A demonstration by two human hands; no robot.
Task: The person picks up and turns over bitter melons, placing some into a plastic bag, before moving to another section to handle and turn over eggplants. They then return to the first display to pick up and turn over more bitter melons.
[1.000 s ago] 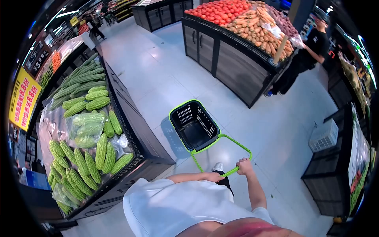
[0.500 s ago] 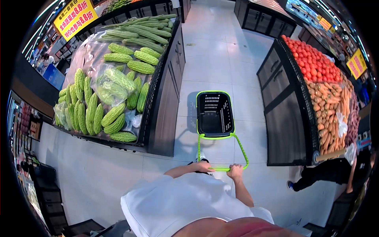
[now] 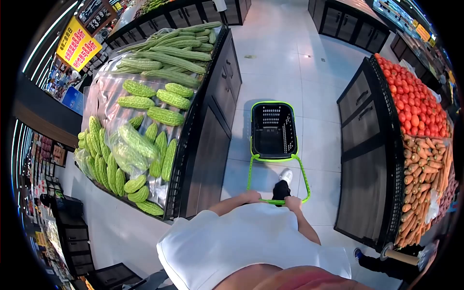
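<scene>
A black shopping basket [image 3: 273,130] with a bright green rim stands on the floor in front of me, nothing seen inside it. Its green handle [image 3: 305,180] reaches back toward my body. My left hand [image 3: 252,196] is closed on the left part of the handle's crossbar. On the right part of that bar, my right hand [image 3: 292,202] is wrapped round it. Between the handle's arms, a white shoe [image 3: 286,175] and a dark trouser leg of mine show.
Left, a dark stand [image 3: 205,159] bears bitter melons [image 3: 165,116], some bagged, and long green gourds [image 3: 176,54]. On the right stand are tomatoes [image 3: 411,99] and carrots [image 3: 419,169]. A person's dark-clothed leg [image 3: 382,266] is at lower right. More counters [image 3: 345,24] stand ahead.
I have moved forward along the aisle with the basket, and both stands have come nearer. My white shoe now shows in full behind the basket. Both hands keep their grip.
</scene>
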